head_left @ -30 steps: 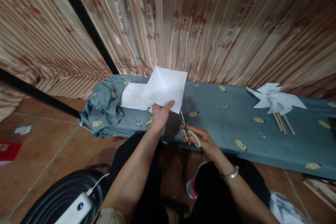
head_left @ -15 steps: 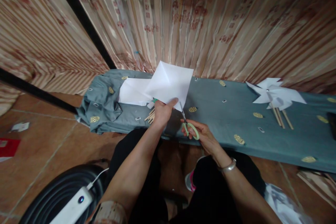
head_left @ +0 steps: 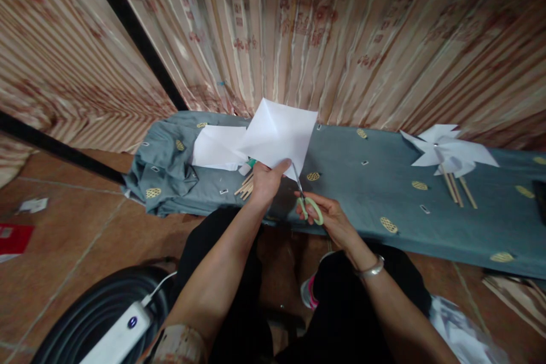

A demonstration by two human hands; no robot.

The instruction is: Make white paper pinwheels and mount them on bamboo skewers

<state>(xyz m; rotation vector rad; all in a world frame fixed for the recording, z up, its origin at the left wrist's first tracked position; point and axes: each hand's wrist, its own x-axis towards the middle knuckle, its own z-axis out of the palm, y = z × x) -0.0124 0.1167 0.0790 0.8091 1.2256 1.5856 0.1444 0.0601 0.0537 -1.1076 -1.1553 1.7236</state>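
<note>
1. Since a second ago the white paper square [head_left: 279, 135] has been lifted a little higher above the bench, and the scissors [head_left: 306, 199] have come up with it, their blades now right at its lower corner; half a second ago they were almost where they are now.
2. The left hand [head_left: 265, 183] is closed in a pinch on the lower edge of the paper square, thumb on top. It holds the sheet up off the cloth and tilted towards the person, likely so that the corner hangs free for the blades.
3. The right hand [head_left: 328, 217] is curled round the green handles of the scissors, fingers through the loops. The blades point up at the corner, just right of the left thumb; whether they are parted I cannot tell.
4. A second white sheet [head_left: 217, 148] lies flat on the grey-blue cloth [head_left: 350, 193] behind the held one, probably spare stock kept within reach.
5. Wooden sticks [head_left: 244, 187] lie on the cloth just left of the left hand.
6. Far to the right a finished paper pinwheel [head_left: 447, 151] rests on the cloth with its sticks under it, well apart from the cutting.
</note>
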